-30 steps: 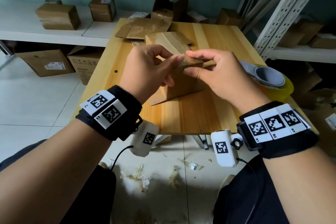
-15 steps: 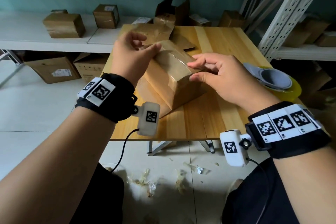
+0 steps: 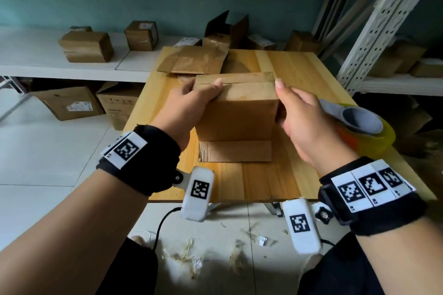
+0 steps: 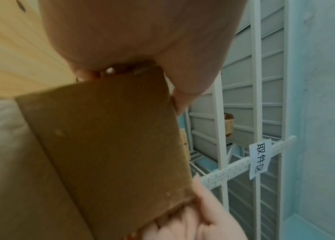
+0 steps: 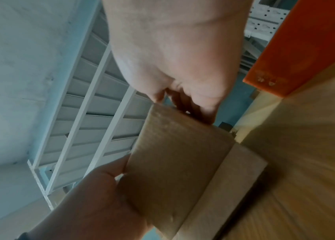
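Head view: cardboard box [image 3: 236,112] upright on surface [image 3: 239,179], 1 flap [image 3: 236,151] flat on near side; left hand [image 3: 191,105], right hand [image 3: 304,122] clamp its 2 sides, thumbs [image 3: 217,84] on top. Only wrist views show fingers [image 5: 205,108] curled behind.

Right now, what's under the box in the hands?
A flap lies flat on the wooden table at the near bottom edge of the cardboard box, gripped by left hand and right hand. The rest of the underside is covered by the box itself.

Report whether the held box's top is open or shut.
Shut: top flaps lie flat on the box, left hand thumb resting on them.
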`<state>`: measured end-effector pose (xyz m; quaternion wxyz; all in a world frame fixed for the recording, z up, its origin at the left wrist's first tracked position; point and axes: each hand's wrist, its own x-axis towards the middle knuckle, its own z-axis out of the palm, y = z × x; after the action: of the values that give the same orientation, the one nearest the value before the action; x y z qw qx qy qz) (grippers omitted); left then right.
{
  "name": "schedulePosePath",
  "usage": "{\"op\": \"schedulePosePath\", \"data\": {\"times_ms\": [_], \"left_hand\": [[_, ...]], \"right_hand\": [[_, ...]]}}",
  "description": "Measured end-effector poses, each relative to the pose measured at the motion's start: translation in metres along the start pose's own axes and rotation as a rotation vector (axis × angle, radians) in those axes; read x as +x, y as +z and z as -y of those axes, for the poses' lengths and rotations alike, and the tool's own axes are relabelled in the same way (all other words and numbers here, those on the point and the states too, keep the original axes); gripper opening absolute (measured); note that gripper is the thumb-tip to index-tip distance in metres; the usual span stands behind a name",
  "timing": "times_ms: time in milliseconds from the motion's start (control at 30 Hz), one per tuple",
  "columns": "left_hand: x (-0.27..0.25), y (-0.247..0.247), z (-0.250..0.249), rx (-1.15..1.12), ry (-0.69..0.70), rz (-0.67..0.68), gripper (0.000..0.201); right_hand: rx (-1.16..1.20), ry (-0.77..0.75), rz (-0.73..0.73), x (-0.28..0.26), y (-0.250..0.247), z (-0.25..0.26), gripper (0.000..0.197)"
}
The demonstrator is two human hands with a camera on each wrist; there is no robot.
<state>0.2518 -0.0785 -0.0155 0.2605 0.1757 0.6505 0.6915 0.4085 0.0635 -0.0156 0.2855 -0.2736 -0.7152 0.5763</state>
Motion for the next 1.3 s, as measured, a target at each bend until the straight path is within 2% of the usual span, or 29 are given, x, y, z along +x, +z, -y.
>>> {"op": "schedulePosePath", "data": {"times_ms": [33, 100, 133, 167, 267, 400, 467, 567, 633, 700, 767, 833, 900, 1000, 1067, 1133, 1200, 1300], "left_hand": [[-0.003, 0.003, 0.001, -0.032, 0.017, 0.002, 0.077], [-0.006, 0.006, 0.001, -0.088, 0.062, 0.016, 0.08], [-0.008, 0.007, 0.0, -0.109, 0.071, 0.024, 0.08], [-0.009, 0.007, 0.0, -0.125, 0.075, 0.037, 0.083], [-0.008, 0.01, 0.003, -0.133, 0.12, 0.072, 0.095], [-0.013, 0.012, 0.004, -0.086, 0.318, 0.158, 0.085], [-0.013, 0.013, 0.001, -0.078, 0.363, 0.176, 0.081], [-0.008, 0.017, -0.001, -0.058, 0.337, 0.154, 0.058], [-0.004, 0.02, 0.002, -0.014, 0.313, 0.132, 0.05], [-0.001, 0.022, 0.004, 0.019, 0.246, 0.102, 0.059], [0.001, 0.025, 0.004, 0.124, 0.17, 0.033, 0.073], [0.003, 0.027, 0.005, 0.279, 0.157, -0.067, 0.072], [0.005, 0.029, 0.006, 0.375, 0.193, -0.139, 0.07], [0.003, 0.03, 0.007, 0.368, 0.208, -0.145, 0.047], [-0.001, 0.029, 0.006, 0.323, 0.257, -0.134, 0.041], [-0.005, 0.029, 0.003, 0.277, 0.379, -0.127, 0.043], [-0.007, 0.03, -0.001, 0.195, 0.476, -0.107, 0.055], [-0.007, 0.03, -0.001, 0.065, 0.453, -0.04, 0.059]], "right_hand": [[0.022, 0.04, 0.031, -0.002, 0.003, 0.0, 0.027], [0.021, 0.059, 0.094, -0.003, 0.007, -0.001, 0.064], [0.008, 0.055, 0.087, -0.005, 0.008, 0.001, 0.073], [0.012, 0.041, 0.068, -0.007, 0.009, 0.004, 0.073], [0.087, -0.025, 0.051, -0.007, 0.009, 0.011, 0.049], [0.184, -0.073, 0.023, -0.002, 0.005, 0.016, 0.045], [0.155, -0.107, 0.031, 0.002, 0.003, 0.015, 0.051], [0.08, -0.089, 0.013, 0.006, 0.006, 0.01, 0.064], [0.043, -0.048, -0.006, 0.009, 0.006, 0.008, 0.065], [-0.003, -0.018, -0.021, 0.009, 0.007, 0.009, 0.068], [-0.079, 0.021, -0.041, 0.009, 0.011, 0.007, 0.085], [-0.128, 0.05, -0.071, 0.012, 0.015, 0.002, 0.1], [-0.126, 0.055, -0.085, 0.017, 0.019, -0.002, 0.095], [-0.119, -0.005, -0.071, 0.021, 0.019, -0.007, 0.086], [-0.118, -0.082, -0.065, 0.02, 0.018, -0.007, 0.092], [-0.105, -0.185, -0.09, 0.018, 0.016, -0.002, 0.095], [-0.045, -0.303, -0.106, 0.017, 0.013, 0.002, 0.085], [-0.036, -0.327, -0.079, 0.019, 0.008, 0.004, 0.074]]}}
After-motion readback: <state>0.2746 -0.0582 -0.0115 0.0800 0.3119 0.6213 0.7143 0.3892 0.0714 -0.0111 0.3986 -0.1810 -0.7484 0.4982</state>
